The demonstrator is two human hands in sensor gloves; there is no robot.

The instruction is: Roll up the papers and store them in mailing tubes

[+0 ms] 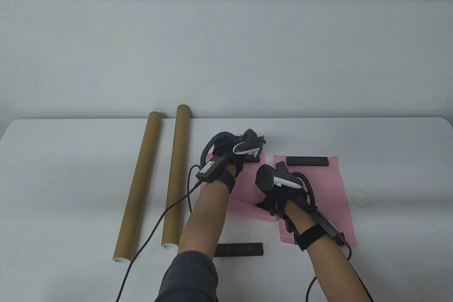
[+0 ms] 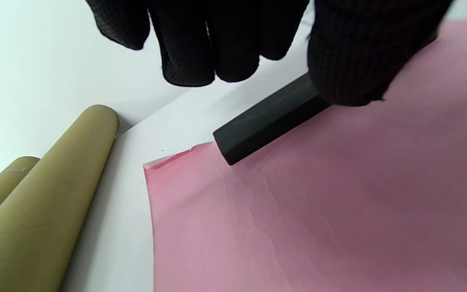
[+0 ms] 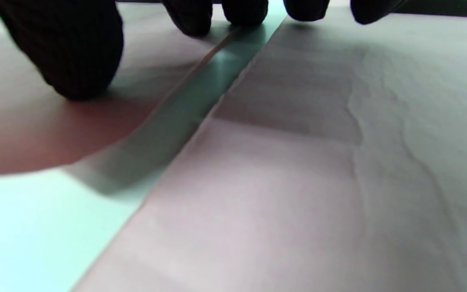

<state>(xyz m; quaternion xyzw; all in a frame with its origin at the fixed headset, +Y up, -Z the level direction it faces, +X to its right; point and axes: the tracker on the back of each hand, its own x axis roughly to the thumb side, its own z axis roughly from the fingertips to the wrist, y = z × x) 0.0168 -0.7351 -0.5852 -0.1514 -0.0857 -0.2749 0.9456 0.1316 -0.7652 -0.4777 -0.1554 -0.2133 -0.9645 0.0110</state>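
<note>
**On the table: weight bar being gripped at left sheet's far edge, tear and slip risks**

At the far edge of the left pink paper sheet (image 1: pixel 244 206), a black weight bar (image 2: pixel 264 123) is pinched by the left hand (image 1: pixel 226 155); in the left wrist view the thumb is seen on the bar's top, the fingers (image 2: pixel 201 52) curled just behind it. The right hand (image 1: pixel 279 192) is laid low over the gap between the two sheets, fingers relaxed and fingertips touching paper; nothing is held by it.

A second pink paper sheet (image 1: pixel 329 192) is lying flat on the right, pinned at its far edge by another weight bar (image 1: pixel 307 161). A third bar (image 1: pixel 239 249) is lying on the bare table (image 1: pixel 389 146) near the front. Two mailing tubes (image 1: pixel 155 181) are lying side by side, left of the sheets, unfilled. No paper has been rolled yet.

Risks, as judged:
- If the bar is dragged rather than lifted, the thin sheet could be creased or torn; its far left corner (image 2: pixel 156 164) is already curled.
- Once unweighted, the sheet could be slid or curled unevenly, giving a skewed roll too wide for a tube.
- The neighbouring sheet could be shifted by the right hand's contact.
- The tubes could be nudged by the left forearm or its trailing cable (image 1: pixel 159 224) and rolled off.
</note>
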